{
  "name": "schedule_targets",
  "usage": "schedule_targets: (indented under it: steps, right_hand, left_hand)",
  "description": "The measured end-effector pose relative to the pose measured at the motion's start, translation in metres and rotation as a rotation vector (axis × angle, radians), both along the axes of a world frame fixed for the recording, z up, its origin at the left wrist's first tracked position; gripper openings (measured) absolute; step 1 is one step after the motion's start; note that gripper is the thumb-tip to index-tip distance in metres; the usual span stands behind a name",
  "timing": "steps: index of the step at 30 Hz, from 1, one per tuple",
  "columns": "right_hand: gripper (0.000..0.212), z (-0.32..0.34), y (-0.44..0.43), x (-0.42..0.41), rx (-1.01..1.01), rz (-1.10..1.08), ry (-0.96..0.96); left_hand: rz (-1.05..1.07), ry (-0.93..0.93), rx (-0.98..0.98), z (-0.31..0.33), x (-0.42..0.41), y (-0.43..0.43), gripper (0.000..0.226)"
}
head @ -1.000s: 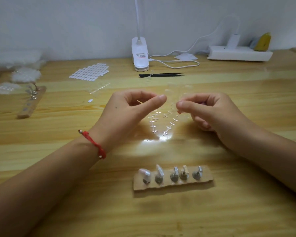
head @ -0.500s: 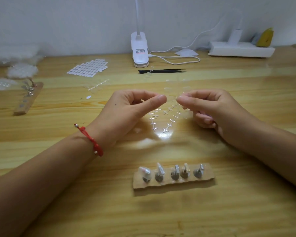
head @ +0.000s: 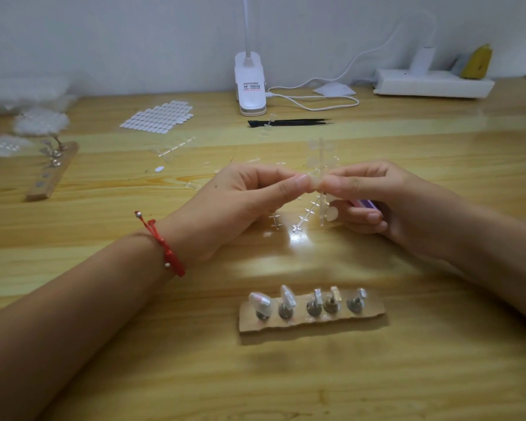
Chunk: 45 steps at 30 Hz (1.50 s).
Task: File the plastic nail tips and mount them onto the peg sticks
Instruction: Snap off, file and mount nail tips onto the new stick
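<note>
While in the pinch of left hand and right hand — one nail-tip strip; five pegs.

- The only printed thing in view is a small label on the front of the white lamp clamp, which stands at twelve o'clock, far across the view.
- The label has a red mark at its nine o'clock side and a short dark line of characters beside it (finer print seems to sit beneath).
- None of the characters can be read; they are too small and blurred.
</note>
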State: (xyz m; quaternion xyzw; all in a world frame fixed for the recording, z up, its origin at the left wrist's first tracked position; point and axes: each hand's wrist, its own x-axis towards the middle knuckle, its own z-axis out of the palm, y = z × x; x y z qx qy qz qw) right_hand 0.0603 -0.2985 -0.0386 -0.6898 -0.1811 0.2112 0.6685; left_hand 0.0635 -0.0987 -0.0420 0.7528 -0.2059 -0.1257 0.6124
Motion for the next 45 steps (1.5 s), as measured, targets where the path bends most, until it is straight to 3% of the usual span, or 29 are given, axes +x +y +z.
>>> schedule_targets:
  steps: [5, 11, 13, 15, 18, 21, 24, 30, 45]
  right_hand:
    - [0.010, -0.003, 0.003, 0.003, 0.048, -0.207, 0.033]
    - [0.019, -0.010, 0.001, 0.003, -0.277, -0.522, -0.243]
    - [0.010, -0.009, 0.000, 0.003, -0.377, -0.514, -0.354]
    - [0.022, -0.010, 0.002, 0.007, -0.410, -0.457, -0.369]
    - [0.034, -0.008, 0.005, 0.016, -0.254, -0.431, -0.174]
    - [0.046, -0.007, 0.003, 0.014, 0.059, -0.357, 0.003]
    - [0.045, -0.007, 0.003, 0.008, 0.223, -0.247, 0.124]
    - [0.039, -0.015, 0.009, 0.003, 0.336, -0.151, 0.169]
    - [0.035, -0.014, 0.015, -0.002, 0.307, -0.241, 0.114]
  left_hand:
    - [0.214, 0.019, -0.049, -0.002, 0.001, 0.000, 0.019]
    - [0.375, -0.349, 0.043, -0.007, -0.003, -0.001, 0.018]
    - [0.381, -0.467, 0.044, -0.005, -0.004, 0.000, 0.015]
    - [0.357, -0.507, 0.008, -0.003, -0.006, -0.001, 0.010]
    - [0.310, -0.415, -0.053, -0.003, -0.007, -0.002, 0.010]
    - [0.300, -0.281, -0.087, -0.004, -0.006, -0.003, 0.011]
    - [0.287, -0.225, -0.082, -0.007, -0.006, -0.005, 0.014]
    - [0.232, -0.204, -0.074, -0.008, -0.004, -0.007, 0.013]
    - [0.166, -0.166, 0.010, -0.013, -0.001, -0.007, 0.016]
